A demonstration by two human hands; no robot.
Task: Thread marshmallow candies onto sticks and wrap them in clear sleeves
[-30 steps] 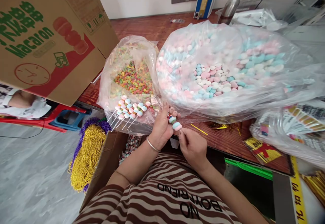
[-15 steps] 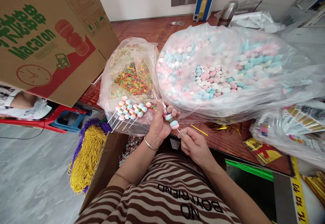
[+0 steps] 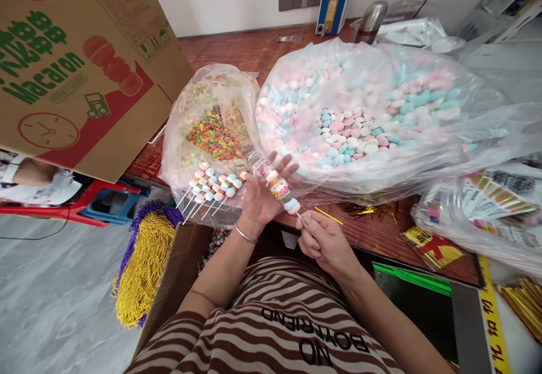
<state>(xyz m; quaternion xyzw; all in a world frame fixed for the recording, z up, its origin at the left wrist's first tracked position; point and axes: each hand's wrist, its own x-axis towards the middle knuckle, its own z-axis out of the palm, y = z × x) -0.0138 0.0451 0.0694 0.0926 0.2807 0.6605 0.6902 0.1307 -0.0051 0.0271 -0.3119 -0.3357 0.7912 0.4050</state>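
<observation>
The candy skewer (image 3: 279,186) slants up-left at frame centre; the right hand (image 3: 322,241) pinches its lower stick end; the left hand (image 3: 265,193), fingers spread, cradles the upper part.

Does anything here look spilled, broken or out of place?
Nothing looks spilled or broken. Candy stays inside both plastic bags. Finished candy skewers overhang the table edge. Gold twist ties lie scattered by the right hand.

On the tabletop (image 3: 237,49), a bag of ring candies (image 3: 214,128) sits at the left edge beside a larger bag of marshmallow candies (image 3: 364,114); finished skewers (image 3: 209,187) lie at the front edge, a cardboard box (image 3: 80,63) overhanging the left corner
</observation>
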